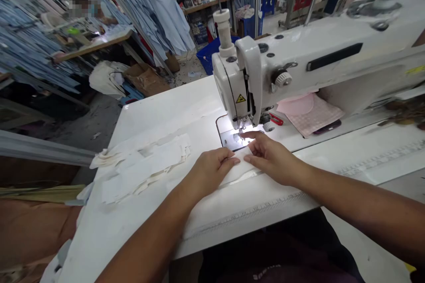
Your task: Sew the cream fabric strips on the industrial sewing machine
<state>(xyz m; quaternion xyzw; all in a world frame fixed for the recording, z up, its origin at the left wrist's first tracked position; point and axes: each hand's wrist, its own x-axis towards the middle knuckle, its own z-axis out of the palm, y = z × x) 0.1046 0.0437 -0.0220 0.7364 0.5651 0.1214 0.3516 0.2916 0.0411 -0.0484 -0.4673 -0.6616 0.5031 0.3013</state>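
A small white fabric piece (239, 169) lies on the table just in front of the sewing machine (239, 84). My left hand (215, 168) pinches its left side between thumb and fingers. On the right side, my right hand (272, 157) holds the same piece with its thumb, while the index finger reaches toward the lit needle area. The metal needle plate (229, 140) shows beyond my fingers. Part of the fabric is hidden under both hands.
Stacked white fabric pieces (149, 163) lie on the table to the left. Under the machine arm are pink fabric (312, 112) and a red thread snipper (276, 119). A ruler strip (245, 216) runs along the front edge. Another person (96, 11) sits at a table behind.
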